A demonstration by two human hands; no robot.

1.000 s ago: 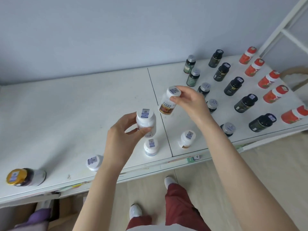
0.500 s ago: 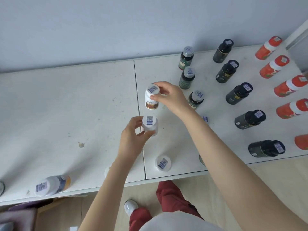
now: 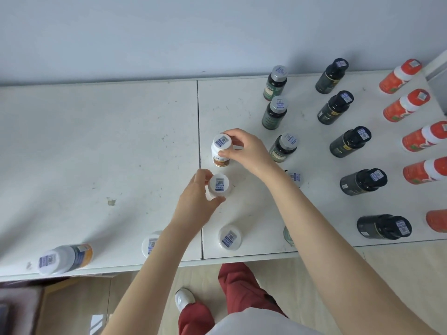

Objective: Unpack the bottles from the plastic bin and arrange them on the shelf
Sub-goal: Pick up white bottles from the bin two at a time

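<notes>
On the white shelf top (image 3: 96,146) my right hand (image 3: 244,151) grips a white bottle with a brown label (image 3: 220,151) by its cap, standing just right of the seam. My left hand (image 3: 196,204) holds a second white bottle (image 3: 219,186) directly in front of it. Two more white bottles (image 3: 230,238) (image 3: 150,244) stand near the front edge, the second partly hidden by my left forearm. The plastic bin is out of view.
Rows of grey-capped green bottles (image 3: 274,113), black bottles (image 3: 350,141) and red bottles (image 3: 406,108) fill the right half. A white-capped orange-labelled bottle (image 3: 64,258) stands at the front left. The wall runs behind the shelf.
Both hands have lowered their white bottles toward the shelf surface by the seam. The camera has shifted forward and now looks more steeply down.
</notes>
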